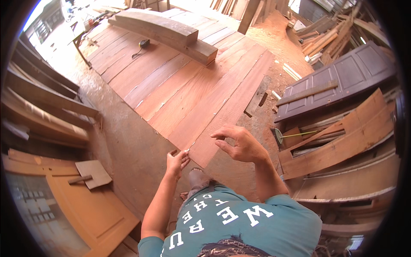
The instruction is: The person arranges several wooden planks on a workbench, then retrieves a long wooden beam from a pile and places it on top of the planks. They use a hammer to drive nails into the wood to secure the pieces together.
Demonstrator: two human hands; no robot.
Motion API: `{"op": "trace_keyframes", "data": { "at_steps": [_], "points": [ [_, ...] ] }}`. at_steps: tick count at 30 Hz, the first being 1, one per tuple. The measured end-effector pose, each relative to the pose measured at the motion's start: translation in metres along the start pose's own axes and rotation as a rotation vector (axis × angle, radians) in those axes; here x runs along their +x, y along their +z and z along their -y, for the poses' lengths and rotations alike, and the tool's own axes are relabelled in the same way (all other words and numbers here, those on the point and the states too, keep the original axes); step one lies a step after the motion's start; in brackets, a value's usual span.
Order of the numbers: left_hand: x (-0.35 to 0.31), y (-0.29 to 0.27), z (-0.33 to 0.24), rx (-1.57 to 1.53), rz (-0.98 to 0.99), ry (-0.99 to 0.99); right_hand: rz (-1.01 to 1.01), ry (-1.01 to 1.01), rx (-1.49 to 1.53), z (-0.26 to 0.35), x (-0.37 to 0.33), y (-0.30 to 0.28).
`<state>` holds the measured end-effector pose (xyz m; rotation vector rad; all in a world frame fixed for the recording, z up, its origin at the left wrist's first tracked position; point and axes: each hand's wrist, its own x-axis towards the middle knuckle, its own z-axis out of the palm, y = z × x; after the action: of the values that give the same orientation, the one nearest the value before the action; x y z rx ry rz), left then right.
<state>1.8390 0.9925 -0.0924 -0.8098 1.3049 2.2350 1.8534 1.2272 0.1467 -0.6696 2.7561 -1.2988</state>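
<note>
A wide panel of reddish-brown boards [195, 105] lies side by side in front of me, with whitish streaks along several seams. At its near left corner my left hand [176, 164] has its fingers bent together at the end of a seam, beside a small white spot. Whether something small is pinched there I cannot make out. My right hand [240, 144] is over the nearest board [227, 115], fingers curved and thumb apart, with nothing seen between them.
Thick timber beams [162, 30] rest across the panel's far part, near a tape measure [144, 43]. A dark panelled door [338, 81] and stacked wood [338, 145] stand right. At lower left, a square board with a handle [95, 173] lies on a brown door [85, 201].
</note>
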Motion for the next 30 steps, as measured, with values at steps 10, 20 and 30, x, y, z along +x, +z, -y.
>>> {"op": "trace_keyframes", "data": {
  "at_steps": [10, 20, 30],
  "points": [
    [-0.003, -0.022, -0.029, 0.156, 0.233, -0.104, -0.013, 0.052, -0.018, 0.012, 0.032, 0.053],
    [0.105, -0.27, -0.14, 0.96, -0.108, 0.279, 0.244, 0.082, 0.091, 0.02, 0.214, 0.154],
    [0.019, -0.605, -0.036, 0.508, -0.885, -0.463, 0.555, -0.183, -0.011, 0.038, 0.384, 0.257]
  ]
}}
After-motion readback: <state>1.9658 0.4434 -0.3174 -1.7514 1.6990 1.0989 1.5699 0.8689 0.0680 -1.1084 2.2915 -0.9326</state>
